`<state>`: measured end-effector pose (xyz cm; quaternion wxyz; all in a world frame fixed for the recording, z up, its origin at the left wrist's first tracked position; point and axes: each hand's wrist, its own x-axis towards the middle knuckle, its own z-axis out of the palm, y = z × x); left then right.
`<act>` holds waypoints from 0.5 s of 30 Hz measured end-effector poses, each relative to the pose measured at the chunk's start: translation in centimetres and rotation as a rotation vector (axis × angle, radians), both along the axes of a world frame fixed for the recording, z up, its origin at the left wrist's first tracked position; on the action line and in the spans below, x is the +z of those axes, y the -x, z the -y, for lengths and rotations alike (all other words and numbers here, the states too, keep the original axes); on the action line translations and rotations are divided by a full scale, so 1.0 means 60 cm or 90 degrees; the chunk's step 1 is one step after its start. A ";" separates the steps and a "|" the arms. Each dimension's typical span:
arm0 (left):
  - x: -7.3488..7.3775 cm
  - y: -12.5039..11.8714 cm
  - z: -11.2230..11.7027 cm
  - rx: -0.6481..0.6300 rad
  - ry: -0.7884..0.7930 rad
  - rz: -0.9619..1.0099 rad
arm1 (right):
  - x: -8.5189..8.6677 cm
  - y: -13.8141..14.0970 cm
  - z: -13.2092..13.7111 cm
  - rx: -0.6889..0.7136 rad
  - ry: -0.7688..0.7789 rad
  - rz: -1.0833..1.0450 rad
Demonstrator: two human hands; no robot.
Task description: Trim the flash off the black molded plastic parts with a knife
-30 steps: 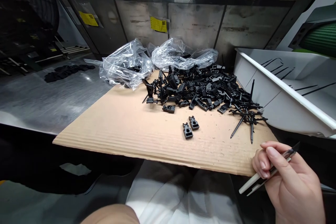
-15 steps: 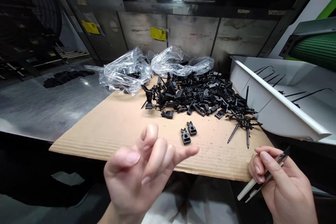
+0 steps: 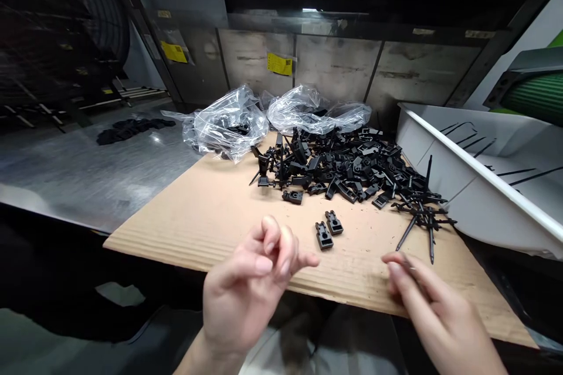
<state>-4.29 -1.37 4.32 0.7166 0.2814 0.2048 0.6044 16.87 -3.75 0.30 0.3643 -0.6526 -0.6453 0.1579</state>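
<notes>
A heap of black moulded plastic parts [image 3: 347, 170] lies on a corrugated cardboard sheet [image 3: 211, 228]. Two loose black clips [image 3: 324, 235] [image 3: 334, 222] sit apart from it, just beyond my left hand [image 3: 250, 287], whose fingers are bunched with nothing visible in them. Black spiked plastic pieces [image 3: 422, 211] lie at the heap's right end. My right hand [image 3: 431, 304] hovers over the cardboard's front right, blurred and pinched. A thin glint shows at its fingertips, but I cannot tell what it holds. The pen-like tool from before is not clearly visible.
Clear plastic bags [image 3: 226, 126] lie behind the heap. A tilted white tray [image 3: 466, 170] holding thin black rods stands at the right, below a green ribbed roller [image 3: 534, 102]. Steel surface [image 3: 88, 181] with black cloth [image 3: 132, 130] lies left; metal panels stand behind.
My left hand has come into view over the cardboard's front edge, and its fingers have bunched. My right hand has moved left onto the cardboard, and the pen-like tool no longer shows clearly.
</notes>
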 end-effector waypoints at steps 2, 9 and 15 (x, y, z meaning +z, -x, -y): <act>-0.011 0.006 0.001 0.095 -0.005 -0.142 | 0.011 0.032 -0.016 0.017 -0.018 0.127; -0.049 0.035 0.005 0.273 -0.226 -0.619 | 0.026 0.108 -0.069 0.048 -0.017 0.247; -0.034 0.000 -0.006 0.159 -0.580 -0.877 | 0.035 0.049 -0.023 0.163 -0.045 0.132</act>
